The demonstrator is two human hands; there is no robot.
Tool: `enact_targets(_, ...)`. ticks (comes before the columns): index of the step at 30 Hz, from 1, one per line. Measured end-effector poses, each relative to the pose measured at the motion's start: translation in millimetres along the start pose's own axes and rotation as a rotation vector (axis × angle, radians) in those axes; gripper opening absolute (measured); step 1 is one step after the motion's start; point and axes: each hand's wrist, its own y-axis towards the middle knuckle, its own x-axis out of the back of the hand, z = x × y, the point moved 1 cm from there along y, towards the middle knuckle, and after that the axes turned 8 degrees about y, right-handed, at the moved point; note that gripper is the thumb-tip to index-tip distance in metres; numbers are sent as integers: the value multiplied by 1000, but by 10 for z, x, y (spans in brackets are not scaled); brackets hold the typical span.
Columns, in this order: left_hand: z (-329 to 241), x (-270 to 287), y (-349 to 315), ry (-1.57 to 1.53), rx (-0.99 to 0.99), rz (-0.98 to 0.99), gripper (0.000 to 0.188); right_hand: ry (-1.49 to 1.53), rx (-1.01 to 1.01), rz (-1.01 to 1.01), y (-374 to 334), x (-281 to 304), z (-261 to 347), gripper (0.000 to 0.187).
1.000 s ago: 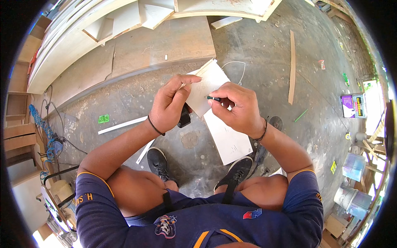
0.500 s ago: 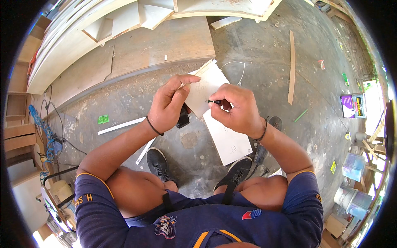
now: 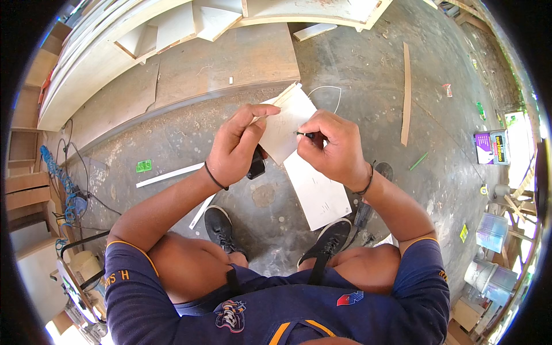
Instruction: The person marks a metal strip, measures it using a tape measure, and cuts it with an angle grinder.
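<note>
One upper white board (image 3: 282, 138), plus one lower white board (image 3: 316, 195) on the near side: two altogether. At the upper white board, one left hand (image 3: 233, 141), one right hand (image 3: 334, 144) and one dark pen (image 3: 309, 135). To its left, two white strips (image 3: 171, 175), one flat green piece (image 3: 144, 165). To its right, one long brown strip (image 3: 406, 95), one thin green stick (image 3: 418, 161). Nearer the body, two dark shoes (image 3: 217, 223).

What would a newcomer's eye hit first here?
Probably mid-frame: the right hand holds a dark pen-like tool over a white panel, the left hand at its left edge. Next, the big pale curved piece across the upper left, then the purple-and-white box at the far right.
</note>
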Motion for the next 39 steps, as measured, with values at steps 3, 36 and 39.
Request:
enact_targets(3, 10, 19, -5, 17, -1, 6, 25, 5, 2, 11, -6, -34, -31, 11)
enact_targets(36, -44, 5, -9, -3, 29, 10, 25, 5, 18, -40, -2, 1, -52, 10)
enact_targets(39, -23, 7, -12, 5, 22, 13, 25, 17, 33, -37, -11, -4, -63, 11)
